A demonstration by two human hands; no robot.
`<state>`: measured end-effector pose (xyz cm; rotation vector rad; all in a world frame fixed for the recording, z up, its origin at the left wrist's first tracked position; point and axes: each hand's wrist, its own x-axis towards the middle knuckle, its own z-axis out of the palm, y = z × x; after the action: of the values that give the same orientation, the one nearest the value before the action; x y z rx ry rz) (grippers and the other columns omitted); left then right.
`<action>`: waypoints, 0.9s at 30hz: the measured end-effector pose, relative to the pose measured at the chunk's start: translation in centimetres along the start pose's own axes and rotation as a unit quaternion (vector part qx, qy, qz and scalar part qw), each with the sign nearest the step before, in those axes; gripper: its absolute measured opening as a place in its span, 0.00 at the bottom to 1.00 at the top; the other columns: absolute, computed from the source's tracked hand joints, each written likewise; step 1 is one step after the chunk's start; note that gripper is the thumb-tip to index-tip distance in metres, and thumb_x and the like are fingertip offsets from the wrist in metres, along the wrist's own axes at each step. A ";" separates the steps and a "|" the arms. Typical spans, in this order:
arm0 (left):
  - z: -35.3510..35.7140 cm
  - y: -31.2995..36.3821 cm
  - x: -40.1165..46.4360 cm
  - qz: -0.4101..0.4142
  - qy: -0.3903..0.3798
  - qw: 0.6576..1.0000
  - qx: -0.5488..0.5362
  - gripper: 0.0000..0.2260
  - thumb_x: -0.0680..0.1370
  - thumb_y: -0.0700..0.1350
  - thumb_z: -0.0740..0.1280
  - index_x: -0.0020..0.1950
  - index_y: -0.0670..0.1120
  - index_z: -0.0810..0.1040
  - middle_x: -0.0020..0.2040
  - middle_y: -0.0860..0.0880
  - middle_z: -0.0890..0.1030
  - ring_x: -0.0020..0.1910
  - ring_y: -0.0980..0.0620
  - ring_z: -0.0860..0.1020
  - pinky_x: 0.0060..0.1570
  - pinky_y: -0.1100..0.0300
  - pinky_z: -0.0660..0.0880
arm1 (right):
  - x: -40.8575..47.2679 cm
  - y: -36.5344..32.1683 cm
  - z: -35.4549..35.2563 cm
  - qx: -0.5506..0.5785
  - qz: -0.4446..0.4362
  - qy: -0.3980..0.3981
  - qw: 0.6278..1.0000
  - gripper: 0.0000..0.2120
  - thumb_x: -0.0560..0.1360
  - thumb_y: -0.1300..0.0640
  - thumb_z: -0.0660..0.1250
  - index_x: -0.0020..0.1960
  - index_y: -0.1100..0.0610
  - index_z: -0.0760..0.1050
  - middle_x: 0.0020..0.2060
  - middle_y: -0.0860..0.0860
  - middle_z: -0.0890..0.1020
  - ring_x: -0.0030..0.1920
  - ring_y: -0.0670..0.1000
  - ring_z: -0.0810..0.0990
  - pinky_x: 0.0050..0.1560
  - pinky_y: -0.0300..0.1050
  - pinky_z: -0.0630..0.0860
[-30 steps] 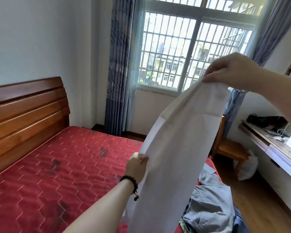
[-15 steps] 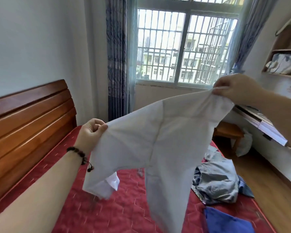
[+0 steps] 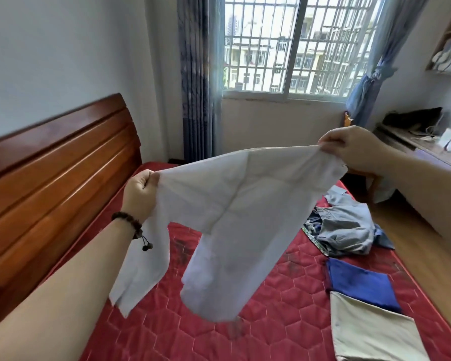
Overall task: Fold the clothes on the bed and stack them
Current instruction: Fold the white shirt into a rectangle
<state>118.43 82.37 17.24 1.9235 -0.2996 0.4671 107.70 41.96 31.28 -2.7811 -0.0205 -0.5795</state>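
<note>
A white shirt (image 3: 235, 204) hangs spread in the air above the red mattress (image 3: 271, 308). My left hand (image 3: 141, 191) grips one upper corner of it, and my right hand (image 3: 349, 149) pinches the other upper end, higher and to the right. A sleeve droops below my left wrist. On the mattress at the right lie a folded blue garment (image 3: 359, 282) and a folded beige garment (image 3: 375, 329), side by side. Further back sits a loose heap of grey clothes (image 3: 344, 227).
A wooden headboard (image 3: 50, 183) runs along the left. Behind the bed are a barred window (image 3: 297, 43) and blue curtains (image 3: 198, 74). A desk (image 3: 422, 149) with cluttered items and a wooden chair stand at the right, beside bare wooden floor (image 3: 414, 251).
My left hand rose and moved left, pulling the shirt from hanging vertical to spread wide. My right hand came lower. The view tilted down, showing the folded blue and beige garments.
</note>
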 end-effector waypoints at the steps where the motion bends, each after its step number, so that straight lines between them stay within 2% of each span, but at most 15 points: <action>1: -0.5 0.1 -0.7 -0.011 0.000 1.000 -0.002 0.17 0.83 0.44 0.58 0.35 0.38 0.68 0.29 0.50 0.64 0.29 0.55 0.62 0.29 0.60 0.61 | -0.5 -0.4 0.0 0.001 -0.006 -0.010 1.000 0.08 0.77 0.59 0.67 0.51 0.62 0.82 0.47 0.56 0.84 0.47 0.53 0.78 0.47 0.36 0.66; 3: -1.6 0.3 -2.2 -0.027 -0.007 1.000 -0.006 0.19 0.83 0.44 0.58 0.32 0.41 0.65 0.28 0.50 0.62 0.27 0.56 0.60 0.28 0.59 0.58 | -1.3 -0.9 -0.2 0.011 -0.011 -0.032 0.999 0.09 0.77 0.56 0.68 0.48 0.62 0.82 0.44 0.58 0.83 0.46 0.57 0.79 0.44 0.40 0.68; 6: -3.3 0.7 -4.7 -0.027 -0.051 0.998 -0.019 0.22 0.82 0.48 0.61 0.30 0.45 0.62 0.26 0.51 0.61 0.24 0.57 0.59 0.25 0.62 0.58 | -2.6 -1.2 -0.8 0.026 -0.022 -0.059 0.998 0.11 0.76 0.53 0.69 0.45 0.62 0.81 0.41 0.59 0.82 0.45 0.60 0.79 0.45 0.46 0.71; 10: -4.7 1.2 -7.4 -0.014 -0.114 0.993 -0.007 0.23 0.78 0.51 0.67 0.28 0.47 0.61 0.25 0.57 0.61 0.25 0.59 0.60 0.24 0.68 0.58 | -3.8 -0.9 -1.0 0.032 -0.031 -0.125 0.991 0.09 0.76 0.52 0.68 0.47 0.58 0.83 0.42 0.56 0.83 0.46 0.57 0.80 0.50 0.49 0.75; 11: -4.8 1.0 -7.8 -0.012 -0.118 0.993 -0.003 0.23 0.77 0.51 0.68 0.28 0.47 0.61 0.25 0.57 0.60 0.25 0.59 0.59 0.24 0.68 0.57 | -3.9 -0.7 -0.8 0.029 -0.031 -0.143 0.989 0.09 0.76 0.52 0.69 0.46 0.57 0.83 0.41 0.55 0.83 0.45 0.56 0.80 0.49 0.48 0.75; 14: -4.5 -0.5 -8.8 -0.012 -0.103 0.994 0.014 0.24 0.77 0.53 0.69 0.29 0.43 0.62 0.26 0.53 0.60 0.26 0.57 0.58 0.24 0.66 0.56 | -3.5 -0.3 0.6 0.041 -0.026 -0.164 0.985 0.09 0.75 0.52 0.71 0.38 0.55 0.80 0.32 0.53 0.78 0.35 0.52 0.73 0.37 0.39 0.70; 17: -3.4 -3.1 -9.1 0.001 -0.076 0.994 0.076 0.26 0.77 0.55 0.68 0.29 0.40 0.64 0.25 0.53 0.61 0.25 0.56 0.60 0.24 0.63 0.57 | -2.0 0.6 4.3 0.044 -0.007 -0.158 0.986 0.10 0.74 0.55 0.72 0.35 0.52 0.77 0.30 0.48 0.75 0.33 0.49 0.71 0.34 0.40 0.68; 20: -1.3 -6.5 -8.4 0.024 -0.080 0.983 0.167 0.27 0.76 0.59 0.67 0.27 0.43 0.62 0.22 0.53 0.59 0.24 0.54 0.60 0.26 0.60 0.59 | 0.4 2.6 10.3 -0.006 0.020 -0.147 0.989 0.08 0.73 0.52 0.71 0.37 0.50 0.76 0.34 0.48 0.76 0.41 0.52 0.73 0.47 0.46 0.71; 22: 0.7 -9.5 -7.4 0.024 -0.089 0.970 0.224 0.27 0.77 0.60 0.66 0.27 0.46 0.60 0.22 0.53 0.60 0.23 0.53 0.61 0.27 0.56 0.60 | 2.4 4.3 15.1 -0.063 0.035 -0.140 0.988 0.06 0.74 0.50 0.69 0.40 0.49 0.76 0.38 0.48 0.77 0.45 0.52 0.71 0.57 0.52 0.66; 27: 6.8 -19.9 -2.9 -0.015 -0.113 0.941 0.319 0.22 0.79 0.56 0.63 0.29 0.48 0.63 0.21 0.52 0.66 0.24 0.47 0.69 0.25 0.58 0.59 | 8.6 8.7 28.8 -0.142 0.038 -0.155 0.977 0.06 0.79 0.50 0.63 0.47 0.51 0.75 0.46 0.52 0.78 0.55 0.55 0.74 0.66 0.62 0.59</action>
<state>125.35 83.80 -2.74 2.6230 -0.2873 0.3453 127.40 41.66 6.99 -3.1056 0.1108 -0.1328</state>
